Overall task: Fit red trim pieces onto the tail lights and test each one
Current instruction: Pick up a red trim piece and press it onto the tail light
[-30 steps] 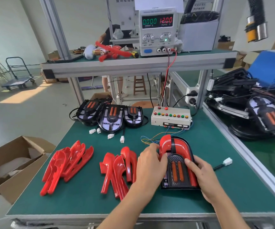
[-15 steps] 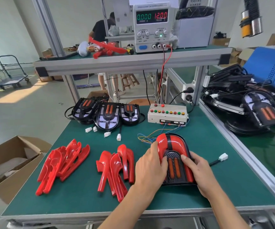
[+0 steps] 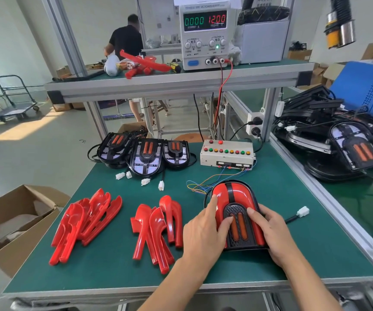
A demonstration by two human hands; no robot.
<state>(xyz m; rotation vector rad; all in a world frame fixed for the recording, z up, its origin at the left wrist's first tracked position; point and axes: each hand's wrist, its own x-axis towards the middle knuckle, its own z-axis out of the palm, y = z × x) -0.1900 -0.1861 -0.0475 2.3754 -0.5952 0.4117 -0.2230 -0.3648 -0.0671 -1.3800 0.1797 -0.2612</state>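
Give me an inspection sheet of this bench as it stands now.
Surface: green mat, parts laid on it.
Job's things: tail light with red trim fitted; two piles of red trim pieces; three untrimmed lights at the back.
Clutter: cardboard box beside the bench.
Grippers: left hand and right hand press on the tail light.
Cables: coloured wires to the button box; loose white connector.
Surroundings: power supply reads 12.00.

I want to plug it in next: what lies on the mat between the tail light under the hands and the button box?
In the head view, only a loose bundle of thin coloured wires lies between the tail light and the button box.
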